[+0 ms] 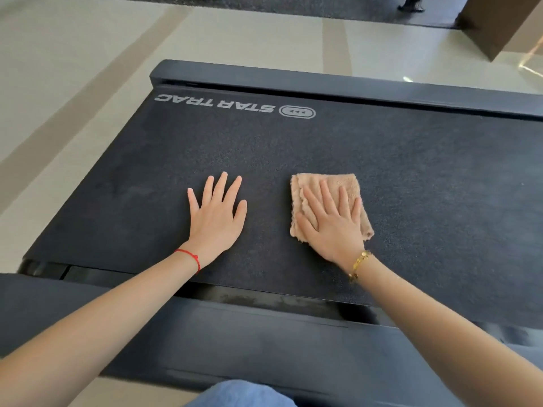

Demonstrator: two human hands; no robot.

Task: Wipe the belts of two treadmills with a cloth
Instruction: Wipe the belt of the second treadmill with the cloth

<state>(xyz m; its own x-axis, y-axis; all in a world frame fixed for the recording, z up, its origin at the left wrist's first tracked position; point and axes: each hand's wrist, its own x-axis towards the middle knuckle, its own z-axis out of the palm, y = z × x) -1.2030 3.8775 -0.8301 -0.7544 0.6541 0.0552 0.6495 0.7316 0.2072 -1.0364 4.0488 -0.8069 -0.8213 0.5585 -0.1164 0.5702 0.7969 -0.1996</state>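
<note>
Right hand (332, 227) presses flat on cloth (346, 183), left hand (216, 218) splayed on dark treadmill belt (426, 171) over pale tiled floor (88, 54).

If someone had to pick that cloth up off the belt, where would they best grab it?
Probably the far edge of the cloth, pinched from above. It lies folded flat on the belt, and the right hand presses its near half, leaving the far edge bare.

Bright, even daylight fills the scene, with only faint, soft shadows under the hands. Glare shines on the pale floor (529, 67) at the upper right. Wide-angle distortion bends straight lines near the edges, and the near corners look slightly blurred.
</note>
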